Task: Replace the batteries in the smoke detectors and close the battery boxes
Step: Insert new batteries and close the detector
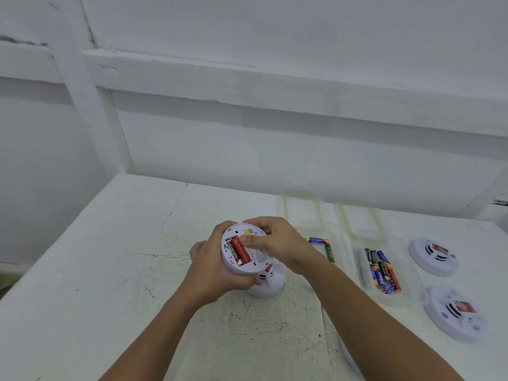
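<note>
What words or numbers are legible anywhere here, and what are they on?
No text reads clearly.
Label on held smoke detector: print too blurred.
Red battery inside it: lettering too small.
Loose batteries: brand lettering blurred.
Red stickers on the detectors lying at right: unreadable.

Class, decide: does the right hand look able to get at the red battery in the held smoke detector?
Probably yes. The left hand holds the smoke detector with its battery box uncovered, and the right hand touches the red battery at its end.
</note>
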